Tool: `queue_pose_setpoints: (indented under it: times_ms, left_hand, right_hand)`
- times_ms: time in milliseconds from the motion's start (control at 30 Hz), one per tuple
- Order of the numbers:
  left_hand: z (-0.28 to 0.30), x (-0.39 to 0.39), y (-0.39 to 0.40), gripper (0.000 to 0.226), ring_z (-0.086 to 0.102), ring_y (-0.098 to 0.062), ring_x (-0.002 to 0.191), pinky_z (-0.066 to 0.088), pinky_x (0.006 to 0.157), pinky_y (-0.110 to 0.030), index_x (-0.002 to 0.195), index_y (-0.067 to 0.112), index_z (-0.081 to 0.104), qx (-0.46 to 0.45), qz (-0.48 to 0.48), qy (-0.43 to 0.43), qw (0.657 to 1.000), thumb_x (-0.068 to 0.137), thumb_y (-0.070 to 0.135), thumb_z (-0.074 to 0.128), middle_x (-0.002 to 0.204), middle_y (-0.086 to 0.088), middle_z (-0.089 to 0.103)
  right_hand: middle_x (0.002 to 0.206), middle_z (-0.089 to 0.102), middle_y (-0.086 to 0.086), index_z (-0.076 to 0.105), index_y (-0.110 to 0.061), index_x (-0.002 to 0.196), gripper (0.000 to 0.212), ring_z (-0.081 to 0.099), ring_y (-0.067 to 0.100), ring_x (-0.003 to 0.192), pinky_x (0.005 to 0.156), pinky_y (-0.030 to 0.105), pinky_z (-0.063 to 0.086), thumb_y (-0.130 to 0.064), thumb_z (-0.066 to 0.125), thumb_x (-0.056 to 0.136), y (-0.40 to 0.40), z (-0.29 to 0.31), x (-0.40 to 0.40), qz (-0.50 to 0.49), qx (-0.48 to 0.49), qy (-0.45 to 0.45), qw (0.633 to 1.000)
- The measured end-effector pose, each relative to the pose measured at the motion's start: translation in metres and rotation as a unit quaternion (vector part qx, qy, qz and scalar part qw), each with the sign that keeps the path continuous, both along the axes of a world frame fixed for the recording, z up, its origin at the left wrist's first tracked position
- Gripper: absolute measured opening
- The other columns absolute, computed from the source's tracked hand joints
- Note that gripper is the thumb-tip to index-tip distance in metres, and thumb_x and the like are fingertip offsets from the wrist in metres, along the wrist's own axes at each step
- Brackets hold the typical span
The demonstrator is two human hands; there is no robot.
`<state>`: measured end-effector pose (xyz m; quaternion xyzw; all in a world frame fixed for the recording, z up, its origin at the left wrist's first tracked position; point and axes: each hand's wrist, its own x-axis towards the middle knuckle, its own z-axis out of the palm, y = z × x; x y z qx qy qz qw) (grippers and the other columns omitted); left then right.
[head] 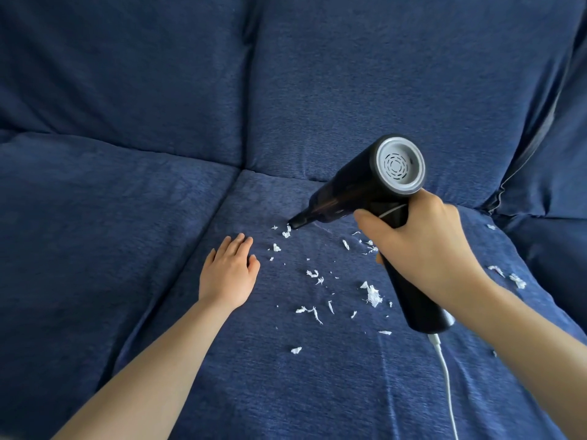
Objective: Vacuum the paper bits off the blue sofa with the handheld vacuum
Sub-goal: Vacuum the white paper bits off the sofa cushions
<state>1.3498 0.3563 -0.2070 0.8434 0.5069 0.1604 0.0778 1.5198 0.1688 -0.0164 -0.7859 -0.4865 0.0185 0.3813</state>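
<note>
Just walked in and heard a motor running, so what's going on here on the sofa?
A person is vacuuming torn paper bits off a blue sofa. The right hand grips a black handheld vacuum, nozzle down at the far scraps. The left hand rests flat on the cushion. Many bits remain.

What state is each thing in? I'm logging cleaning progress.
handheld vacuum: held, nozzle at the cushion
right hand: grips the vacuum's handle
left hand: flat on the sofa
paper bits: many scattered
white cord: plugged into handle
blue sofa: littered
</note>
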Motion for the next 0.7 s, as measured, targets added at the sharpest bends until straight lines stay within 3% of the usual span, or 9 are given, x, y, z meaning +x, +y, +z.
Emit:
queue_pose_setpoints:
  times_ms: [200, 367, 567, 700]
  left_hand:
    - [-0.002, -0.001, 0.0, 0.049, 0.017, -0.018, 0.147, 0.018, 0.119, -0.041, 0.149, 0.022, 0.031, 0.001, -0.007, -0.003, 1.0, 0.101, 0.033, 0.031, 0.158, 0.004, 0.024]
    - [-0.002, -0.002, 0.001, 0.049, 0.016, -0.018, 0.147, 0.016, 0.119, -0.039, 0.15, 0.023, 0.029, -0.003, -0.005, -0.005, 1.0, 0.102, 0.034, 0.029, 0.159, 0.005, 0.022]
    - [-0.002, -0.004, 0.001, 0.051, 0.015, -0.018, 0.147, 0.016, 0.12, -0.04, 0.151, 0.023, 0.026, -0.006, -0.011, 0.001, 1.0, 0.102, 0.037, 0.027, 0.159, 0.005, 0.02]
    - [-0.002, -0.005, 0.0, 0.053, 0.013, -0.017, 0.148, 0.015, 0.12, -0.039, 0.151, 0.024, 0.024, -0.011, -0.01, 0.007, 1.0, 0.101, 0.041, 0.026, 0.16, 0.006, 0.018]
  right_hand:
    - [0.066, 0.063, -0.008, 0.053, -0.023, 0.082, 0.023, 0.069, 0.028, 0.085, 0.077, 0.031, 0.051, -0.043, 0.065, 0.083, 0.006, -0.001, -0.011, 0.019, 0.004, -0.002, 1.0]
    - [0.066, 0.065, -0.003, 0.053, -0.024, 0.08, 0.028, 0.067, 0.025, 0.087, 0.07, 0.029, 0.046, -0.05, 0.06, 0.077, 0.01, -0.001, -0.02, 0.023, 0.0, 0.012, 1.0]
    - [0.064, 0.064, -0.005, 0.055, -0.022, 0.082, 0.023, 0.067, 0.026, 0.087, 0.072, 0.028, 0.044, -0.043, 0.064, 0.083, 0.004, 0.003, -0.017, 0.019, -0.002, -0.003, 1.0]
    - [0.062, 0.064, -0.004, 0.053, -0.022, 0.076, 0.026, 0.064, 0.023, 0.087, 0.062, 0.024, 0.042, -0.046, 0.061, 0.079, -0.006, 0.008, -0.012, 0.002, -0.008, -0.004, 1.0]
